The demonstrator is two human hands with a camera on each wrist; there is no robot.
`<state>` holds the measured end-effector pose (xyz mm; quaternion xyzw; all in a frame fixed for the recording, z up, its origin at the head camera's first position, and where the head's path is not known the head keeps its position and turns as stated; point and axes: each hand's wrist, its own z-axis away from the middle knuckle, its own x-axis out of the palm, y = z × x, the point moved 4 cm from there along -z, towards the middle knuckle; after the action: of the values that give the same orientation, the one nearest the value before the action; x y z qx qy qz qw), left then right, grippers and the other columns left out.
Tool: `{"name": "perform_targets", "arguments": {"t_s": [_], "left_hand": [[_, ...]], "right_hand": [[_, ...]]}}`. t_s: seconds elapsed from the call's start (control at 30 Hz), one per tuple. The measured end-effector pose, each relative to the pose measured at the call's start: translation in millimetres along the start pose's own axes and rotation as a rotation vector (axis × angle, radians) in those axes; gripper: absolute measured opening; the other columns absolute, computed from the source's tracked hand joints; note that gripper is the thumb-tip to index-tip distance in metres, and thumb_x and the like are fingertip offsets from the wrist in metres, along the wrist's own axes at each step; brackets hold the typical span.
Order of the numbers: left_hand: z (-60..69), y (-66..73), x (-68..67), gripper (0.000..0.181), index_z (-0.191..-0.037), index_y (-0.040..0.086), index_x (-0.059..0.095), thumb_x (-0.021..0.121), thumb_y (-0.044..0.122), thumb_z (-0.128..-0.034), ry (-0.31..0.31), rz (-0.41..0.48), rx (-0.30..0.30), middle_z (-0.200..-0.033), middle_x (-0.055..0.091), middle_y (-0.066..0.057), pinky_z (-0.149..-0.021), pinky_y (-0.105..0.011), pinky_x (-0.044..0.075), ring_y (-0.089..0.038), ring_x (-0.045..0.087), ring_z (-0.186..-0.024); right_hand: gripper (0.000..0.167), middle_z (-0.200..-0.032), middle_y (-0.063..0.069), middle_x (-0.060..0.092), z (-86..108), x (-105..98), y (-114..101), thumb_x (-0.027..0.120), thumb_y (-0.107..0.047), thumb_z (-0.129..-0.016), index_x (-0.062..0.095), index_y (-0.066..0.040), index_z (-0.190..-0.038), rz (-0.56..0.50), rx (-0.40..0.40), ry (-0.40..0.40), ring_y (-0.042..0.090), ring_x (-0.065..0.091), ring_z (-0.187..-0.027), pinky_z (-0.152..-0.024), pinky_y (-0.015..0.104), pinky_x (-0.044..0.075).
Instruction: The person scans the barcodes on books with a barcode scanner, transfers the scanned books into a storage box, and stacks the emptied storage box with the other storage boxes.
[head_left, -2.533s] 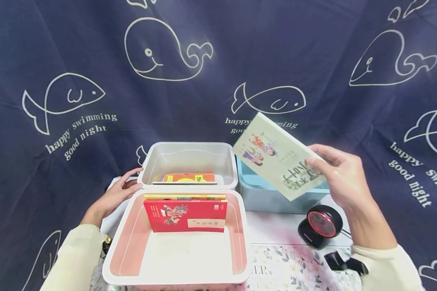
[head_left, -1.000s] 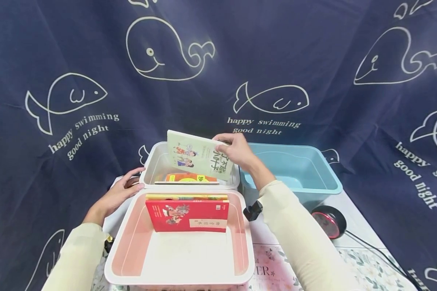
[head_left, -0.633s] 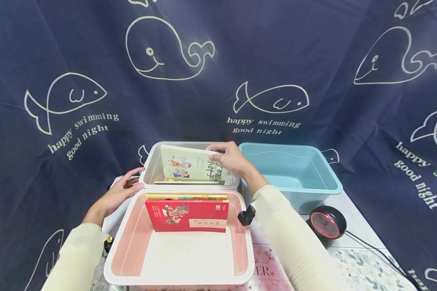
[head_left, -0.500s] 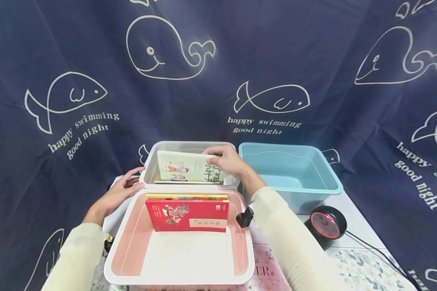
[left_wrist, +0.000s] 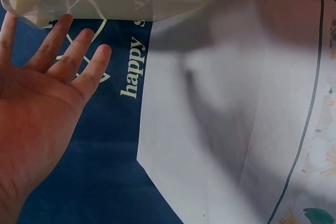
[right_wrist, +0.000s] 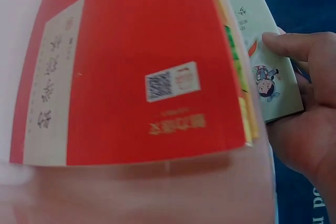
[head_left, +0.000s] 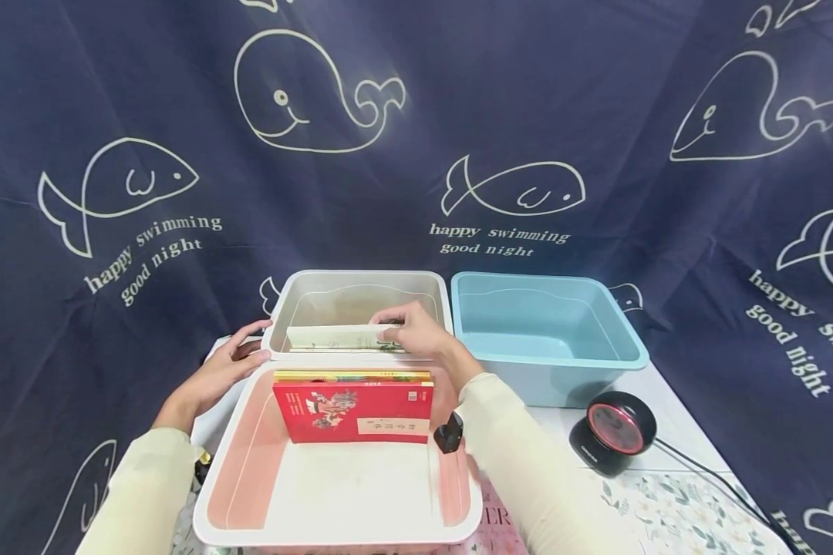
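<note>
The right hand (head_left: 422, 333) is pinching a pale green book (head_left: 336, 338), which is sitting inside the whitish bin (head_left: 354, 301), near its front wall. The left hand (head_left: 225, 370) is resting spread fingers at that bin's left edge. Red-fronted books (head_left: 350, 408) are standing in the pink bin (head_left: 246, 470) just in front, while a blue bin (head_left: 541, 316) is sitting beside the whitish one on the desk (head_left: 555, 428).

The pale green book (head_left: 333, 337) has a smooth, matt-looking paper cover, and the red book (head_left: 354, 416) looks smooth and flat in finish. The whitish bin (head_left: 361, 302), pink bin (head_left: 246, 455) and blue bin (head_left: 548, 316) are smooth moulded plastic with a soft sheen. The navy curtain (head_left: 361, 212) is matt, lightly creased cloth; the cream sleeves (head_left: 142, 478) are plain matt fabric. The black device (head_left: 597, 451) looks plastic, its round face glossy.
</note>
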<state>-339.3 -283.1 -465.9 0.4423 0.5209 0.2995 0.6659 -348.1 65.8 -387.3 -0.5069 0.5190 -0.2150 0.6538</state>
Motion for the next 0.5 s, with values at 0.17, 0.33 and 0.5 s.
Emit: {"name": "perform_targets", "arguments": {"t_s": [0.17,0.33,0.5], "left_hand": [[1.7,1.8,1.4,0.074,-0.164,0.027,0.022,0.063,0.040,-0.1033,-0.013,0.009,0.001,-0.158,0.044,-0.024,-0.113,-0.056,0.046,0.004,0.055,-0.120],[2.6,4.8,1.3,0.074,-0.164,0.026,0.021,0.062,0.037,-0.1042,-0.019,0.020,0.009,-0.159,0.044,-0.024,-0.112,-0.051,0.048,0.008,0.054,-0.117],[3.3,5.1,0.8,0.075,-0.164,0.026,0.021,0.063,0.036,-0.1039,-0.020,0.030,0.002,-0.159,0.044,-0.024,-0.113,-0.054,0.046,0.006,0.054,-0.117]], "right_hand": [[0.017,-0.102,0.006,0.078,-2.0,8.2,6.1,0.065,-0.003,-0.097,0.078,-0.009,-0.104,0.048,-0.005,-0.031,0.017,0.065,-0.092,-0.089,0.032,0.049],[0.019,-0.108,0.009,0.077,-3.4,11.6,8.1,0.066,-0.004,-0.095,0.079,-0.011,-0.107,0.050,0.032,-0.055,0.017,0.066,-0.092,-0.088,0.031,0.049],[0.018,-0.112,0.011,0.076,-4.8,14.8,9.3,0.066,-0.005,-0.096,0.078,-0.011,-0.109,0.036,0.080,-0.106,0.018,0.068,-0.091,-0.084,0.029,0.052]]}}
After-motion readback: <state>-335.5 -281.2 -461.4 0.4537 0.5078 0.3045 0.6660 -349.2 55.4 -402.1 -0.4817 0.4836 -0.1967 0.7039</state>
